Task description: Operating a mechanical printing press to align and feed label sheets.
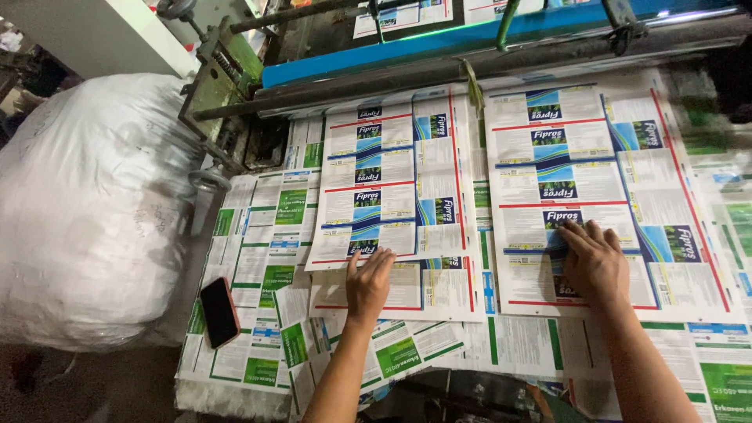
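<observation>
Printed sheets (395, 176) | both hands flat | phone (218, 311) left

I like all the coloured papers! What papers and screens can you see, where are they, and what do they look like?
Left printed sheets: under the left hand, white with blue-green panels, red lines.
Right printed sheets: under the right hand, same colours.
Green-and-white sheets: spread underneath, left and front.
Phone: front left, dark screen, reddish edge.
White sack: far left, bulging.
</observation>
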